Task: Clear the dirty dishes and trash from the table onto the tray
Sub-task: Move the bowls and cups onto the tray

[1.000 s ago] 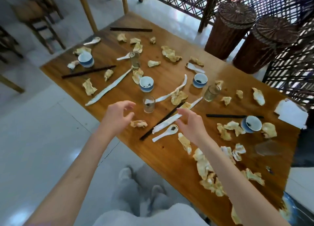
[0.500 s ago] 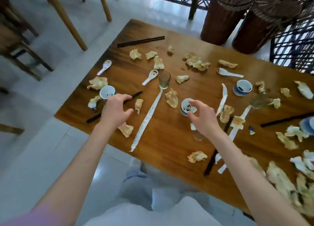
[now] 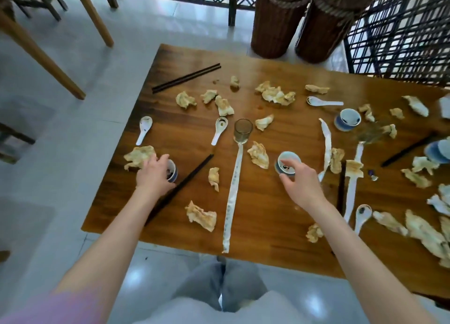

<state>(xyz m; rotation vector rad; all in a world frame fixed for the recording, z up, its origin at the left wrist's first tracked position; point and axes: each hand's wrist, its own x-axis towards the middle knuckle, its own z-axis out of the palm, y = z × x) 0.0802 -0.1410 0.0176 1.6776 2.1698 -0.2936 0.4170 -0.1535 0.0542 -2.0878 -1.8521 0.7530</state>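
Observation:
The wooden table (image 3: 267, 228) is strewn with crumpled tissues, spoons, chopsticks and small cups. My left hand (image 3: 153, 176) curls over a small blue-and-white cup (image 3: 172, 171) near the table's left edge, beside a crumpled tissue (image 3: 137, 154). At the table's middle, my right hand (image 3: 300, 186) pinches the rim of a second blue-and-white cup (image 3: 288, 160), which looks tilted toward me. A third cup (image 3: 347, 119) stands farther right. No tray is in view.
A glass (image 3: 242, 131) stands between the hands, at the top of a long paper wrapper (image 3: 232, 197). White spoons (image 3: 220, 128) and black chopsticks (image 3: 181, 184) lie around it. Two wicker baskets (image 3: 277, 21) and a lattice screen stand behind the table.
Both hands have come down onto the cups: the left has closed over the left cup, and the right has taken the middle cup by its rim. My view has moved closer.

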